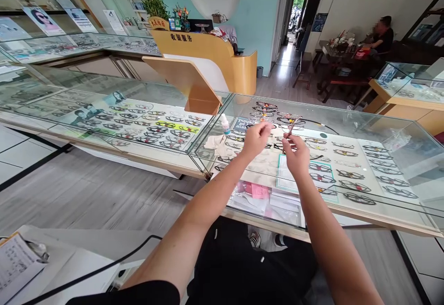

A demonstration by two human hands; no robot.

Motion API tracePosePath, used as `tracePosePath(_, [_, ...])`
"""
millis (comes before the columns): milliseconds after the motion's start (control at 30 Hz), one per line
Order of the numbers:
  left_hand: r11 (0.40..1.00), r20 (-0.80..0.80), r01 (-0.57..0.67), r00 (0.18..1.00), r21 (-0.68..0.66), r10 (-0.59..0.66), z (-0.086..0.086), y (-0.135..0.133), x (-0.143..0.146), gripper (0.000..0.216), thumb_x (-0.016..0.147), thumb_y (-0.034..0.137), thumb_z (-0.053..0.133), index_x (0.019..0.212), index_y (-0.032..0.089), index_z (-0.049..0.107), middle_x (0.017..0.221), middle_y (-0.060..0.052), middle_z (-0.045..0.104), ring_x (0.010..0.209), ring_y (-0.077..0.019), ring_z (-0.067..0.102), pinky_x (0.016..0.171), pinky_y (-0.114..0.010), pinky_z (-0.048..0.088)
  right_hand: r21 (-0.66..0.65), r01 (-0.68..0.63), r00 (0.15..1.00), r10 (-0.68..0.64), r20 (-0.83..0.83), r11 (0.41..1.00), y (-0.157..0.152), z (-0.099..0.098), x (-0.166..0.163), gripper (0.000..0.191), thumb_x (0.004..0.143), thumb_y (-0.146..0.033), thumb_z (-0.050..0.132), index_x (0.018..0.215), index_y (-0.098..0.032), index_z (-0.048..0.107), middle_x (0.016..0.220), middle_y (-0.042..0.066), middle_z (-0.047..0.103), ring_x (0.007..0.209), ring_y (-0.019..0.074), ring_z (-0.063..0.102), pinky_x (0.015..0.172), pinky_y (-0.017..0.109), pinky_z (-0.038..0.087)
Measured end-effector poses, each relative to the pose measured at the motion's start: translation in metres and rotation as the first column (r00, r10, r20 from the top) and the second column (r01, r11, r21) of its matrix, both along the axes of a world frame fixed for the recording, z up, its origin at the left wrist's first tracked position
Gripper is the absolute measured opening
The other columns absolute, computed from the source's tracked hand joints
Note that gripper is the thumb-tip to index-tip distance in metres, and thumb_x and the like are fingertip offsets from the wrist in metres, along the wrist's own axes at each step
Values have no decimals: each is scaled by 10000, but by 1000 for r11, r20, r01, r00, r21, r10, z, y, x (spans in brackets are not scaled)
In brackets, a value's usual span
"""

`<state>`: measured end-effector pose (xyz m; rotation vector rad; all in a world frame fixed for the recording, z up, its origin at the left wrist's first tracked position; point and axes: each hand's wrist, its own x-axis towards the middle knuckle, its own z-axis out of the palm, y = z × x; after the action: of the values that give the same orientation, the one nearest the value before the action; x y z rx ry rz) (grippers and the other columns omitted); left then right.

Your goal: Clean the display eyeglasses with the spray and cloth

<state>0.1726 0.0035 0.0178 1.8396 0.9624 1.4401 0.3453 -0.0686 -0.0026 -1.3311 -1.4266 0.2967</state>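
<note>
My left hand (pixel 255 140) is raised over the glass display counter, its fingers curled together in a pinch. Whatever lies between those fingertips, if anything, is too small to tell. Close to its right, my right hand (pixel 297 156) pinches a slim reddish-brown thing (pixel 292 127) that points up and away from me; its exact kind is unclear. The two hands are apart. Around and below them, rows of eyeglasses (pixel 354 185) show in the glass counter (pixel 388 208). A small white dropper bottle (pixel 225 123) stands left of my left hand, beside a crumpled pale cloth (pixel 215 144).
A wooden-backed stand (pixel 187 80) rests on the counter at left. Another glass case (pixel 145 115) of eyeglasses adjoins it. Papers and pink packets (pixel 259 190) lie in the near part of the counter. Beyond are a cashier desk (pixel 201 50) and a seated person (pixel 381 36).
</note>
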Motion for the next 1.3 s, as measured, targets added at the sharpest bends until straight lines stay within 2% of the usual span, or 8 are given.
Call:
tracePosePath(67, [939,87,-331,942,91,324,1,10,-12,198,1043,346,567,1064,210,710,1052,-81,728,973,-220,655,914,-351,505,-9,20,999,-21,-32,1000,-1,2,1,369,1046,-512,575,1144,-222,781,1229,130,811,967,270,742,848,430,591])
tracePosePath(167, [692,164,-722,682,-2,712,0,29,-32,326,924,177,670,1238,223,592,1341,-135,649,1285,-275,601,1165,-431,432,-2,36,998,-36,-55,999,-1,4,2,402,1059,-526,544,1120,-215,792,1205,132,818,999,279,736,851,424,583])
tracePosePath(367, [518,-60,-829,540,-210,840,-15,54,-53,653,814,91,724,1406,175,460,1506,-230,544,1467,-381,496,1250,-548,368,53,36,996,-32,-79,998,0,6,3,427,1071,-544,527,1117,-214,795,1143,129,819,1058,285,730,885,414,574])
tracePosePath(800, [525,-178,-755,623,-394,762,-49,79,-66,297,952,124,543,1237,210,542,1355,-194,685,1360,-377,612,1207,-631,382,7,15,985,-14,-170,1000,3,7,5,422,1072,-540,514,1133,-221,783,1137,113,818,1027,276,713,923,418,536])
tracePosePath(967, [715,72,-644,728,-273,682,-42,77,-59,215,953,177,545,1161,235,539,1244,-132,680,1158,-272,673,1085,-447,512,46,-22,980,30,-195,999,1,10,3,465,1096,-561,448,1106,-221,765,1084,97,797,1002,259,698,917,408,527])
tracePosePath(1033, [786,161,-555,779,-273,606,-34,71,-52,138,988,315,593,1097,246,545,1119,-93,672,1036,-249,681,959,-400,557,63,-44,979,55,-197,997,0,12,2,471,1101,-567,437,1095,-225,761,1082,94,790,989,254,693,883,394,526])
tracePosePath(1167, [961,302,-190,921,-200,245,-18,49,-32,480,971,726,586,939,248,567,881,-41,616,841,-214,664,701,-332,552,73,-50,983,62,-175,996,-3,13,1,458,1103,-552,439,1085,-230,764,1084,86,786,1001,251,685,874,379,519])
tracePosePath(1300, [931,270,248,947,-266,-175,-2,22,-14,744,918,941,352,765,237,538,677,-58,583,737,-229,677,576,-333,532,51,-95,983,101,-151,994,-8,15,-1,455,1103,-542,445,1068,-225,770,1070,78,782,983,243,685,867,369,516])
